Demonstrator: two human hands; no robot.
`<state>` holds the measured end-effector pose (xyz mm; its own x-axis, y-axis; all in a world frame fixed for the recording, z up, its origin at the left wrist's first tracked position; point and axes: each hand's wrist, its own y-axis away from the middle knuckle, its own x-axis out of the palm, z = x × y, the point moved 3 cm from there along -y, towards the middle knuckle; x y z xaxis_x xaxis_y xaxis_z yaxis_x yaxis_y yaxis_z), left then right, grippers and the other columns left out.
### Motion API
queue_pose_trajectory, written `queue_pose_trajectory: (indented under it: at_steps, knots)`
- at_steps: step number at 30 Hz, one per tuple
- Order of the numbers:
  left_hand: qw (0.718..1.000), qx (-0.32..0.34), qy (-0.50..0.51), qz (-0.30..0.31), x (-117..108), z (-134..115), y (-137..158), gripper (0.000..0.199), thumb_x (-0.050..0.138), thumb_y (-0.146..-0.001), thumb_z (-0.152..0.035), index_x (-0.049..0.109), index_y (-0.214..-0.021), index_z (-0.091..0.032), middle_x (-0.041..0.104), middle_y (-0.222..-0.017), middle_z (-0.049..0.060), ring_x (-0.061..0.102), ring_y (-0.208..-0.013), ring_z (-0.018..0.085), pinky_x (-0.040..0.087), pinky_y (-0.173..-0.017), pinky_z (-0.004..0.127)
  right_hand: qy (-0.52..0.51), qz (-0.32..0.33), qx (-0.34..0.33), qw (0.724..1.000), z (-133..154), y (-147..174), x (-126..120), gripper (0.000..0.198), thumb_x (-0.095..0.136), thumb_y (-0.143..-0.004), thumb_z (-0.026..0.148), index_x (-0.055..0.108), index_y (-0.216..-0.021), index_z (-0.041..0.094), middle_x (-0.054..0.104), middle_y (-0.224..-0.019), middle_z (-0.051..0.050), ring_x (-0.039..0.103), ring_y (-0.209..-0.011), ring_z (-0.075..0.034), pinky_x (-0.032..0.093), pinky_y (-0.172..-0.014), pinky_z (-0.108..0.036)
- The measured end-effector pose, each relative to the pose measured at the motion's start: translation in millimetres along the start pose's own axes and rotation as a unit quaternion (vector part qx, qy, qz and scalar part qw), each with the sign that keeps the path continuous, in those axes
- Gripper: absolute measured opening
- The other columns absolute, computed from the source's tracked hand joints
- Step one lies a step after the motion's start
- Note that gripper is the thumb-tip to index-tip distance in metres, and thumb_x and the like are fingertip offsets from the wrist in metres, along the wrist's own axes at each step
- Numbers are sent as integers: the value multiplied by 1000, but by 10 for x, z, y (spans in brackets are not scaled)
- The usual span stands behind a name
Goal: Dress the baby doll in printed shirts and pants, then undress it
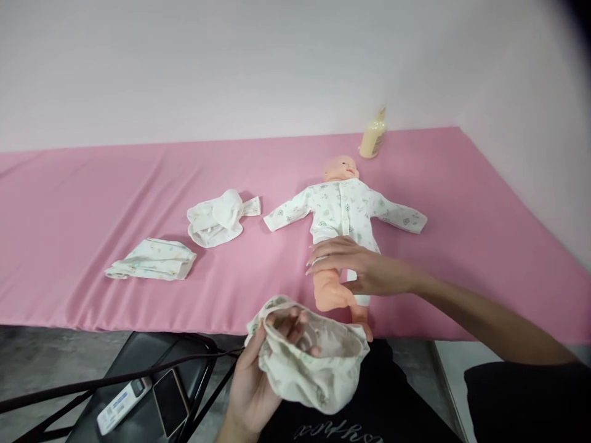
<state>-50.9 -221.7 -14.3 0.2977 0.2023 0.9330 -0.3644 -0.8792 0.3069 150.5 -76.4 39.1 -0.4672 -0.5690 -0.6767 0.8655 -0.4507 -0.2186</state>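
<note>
White printed cloth is forming the open garment [318, 384] that the left hand [252, 378] is holding, its fingers showing inside the opening, in front of the near edge of the table [466, 215]. From this garment the bent leg [327, 295] of the doll [339, 167] is lying beyond and slightly to the right. The right hand [357, 264] is nearer to this leg and is holding it, the fingers curving over it, the thumb partly hidden. The doll is lying with its long axis running from the far edge towards the near edge, the feet nearest. Pink cloth is covering the table; at the far edge a bottle [370, 138] is standing near the doll's head. Towards the left end a white cloth piece [217, 218] and a folded printed cloth [154, 258] are lying. Below the near edge a chair [133, 357] is carrying a phone [170, 403].
</note>
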Motion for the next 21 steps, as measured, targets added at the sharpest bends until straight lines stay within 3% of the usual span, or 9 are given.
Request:
queue_pose_trajectory:
  at_steps: [2,5,11,14,17,21]
  knots:
    - [1000,-25,-15,-12,98,108,-71,21,53,-99,-29,73,-104,-23,71,-123,5,65,-119,22,54,-99,37,32,0,2,999,16,-5,62,35,64,-95,30,62,-130,24,62,-135,-7,45,-138,-22,28,-116,-44]
    - [998,-39,-27,-39,235,215,-128,21,60,-96,-36,74,-104,-23,74,-114,5,66,-118,23,49,-108,40,78,-1,7,997,51,-5,136,36,63,-96,35,62,-130,23,63,-134,-7,45,-138,-23,29,-115,-46]
    - [993,-50,-73,-79,272,296,-119,33,60,-95,-43,73,-111,-17,73,-114,10,63,-122,28,45,-113,44,186,-6,-7,983,112,25,251,36,60,-95,22,61,-131,21,62,-132,-10,45,-135,-27,31,-112,-49]
    - [989,-12,-91,-114,262,321,-110,35,60,-96,-37,67,-125,-19,70,-122,9,62,-124,26,42,-116,42,224,19,-8,974,153,13,335,39,56,-96,19,59,-134,19,61,-132,-12,43,-135,-29,31,-111,-51]
    - [982,12,-121,-147,288,356,-120,49,64,-95,-30,56,-142,-24,69,-127,8,63,-124,23,41,-117,39,239,29,5,971,202,-23,410,34,49,-100,19,61,-132,17,60,-135,-13,43,-134,-30,30,-111,-53]
    - [971,46,-154,-176,309,376,-168,64,72,-86,-19,52,-146,-26,68,-128,6,65,-121,22,44,-115,36,251,27,21,967,242,-59,496,32,42,-101,17,67,-122,14,61,-134,-14,42,-135,-32,31,-111,-53]
